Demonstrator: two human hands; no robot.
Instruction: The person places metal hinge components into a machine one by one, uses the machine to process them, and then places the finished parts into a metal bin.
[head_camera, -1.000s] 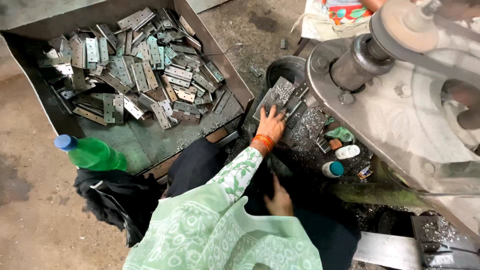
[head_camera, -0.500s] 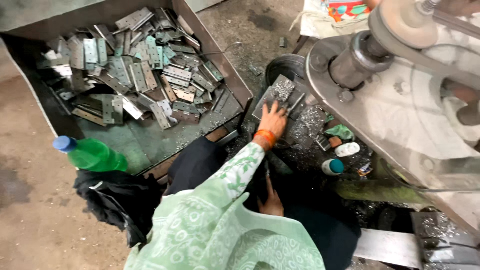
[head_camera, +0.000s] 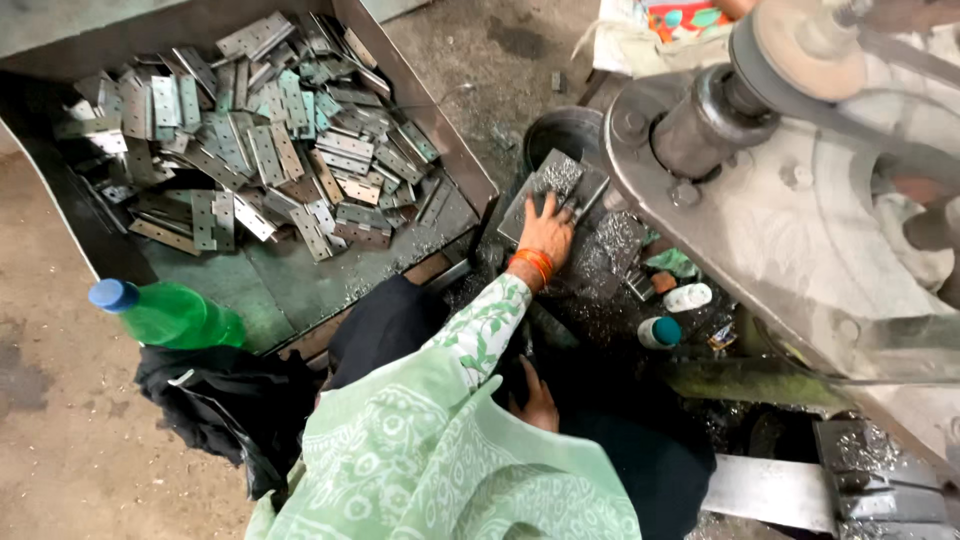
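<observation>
two hands are seen from above. the left hand (head_camera: 545, 232) is laid flat, fingers (head_camera: 556, 205) spread, on a small stack of grey hinge plates (head_camera: 555, 185) beside a dark round pot (head_camera: 565, 132), just left of the big grey machine wheel (head_camera: 800, 215). the right hand (head_camera: 535, 398) is rested low by the dark lap, its fingers curled; whether anything is pinched cannot be told. many more hinges (head_camera: 260, 150) are heaped in a metal tray (head_camera: 300, 285) at far left, and a green bottle (head_camera: 170, 315) is lying near it.

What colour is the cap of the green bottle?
Blue; the cap of the green bottle shows clearly in the head view.
</observation>
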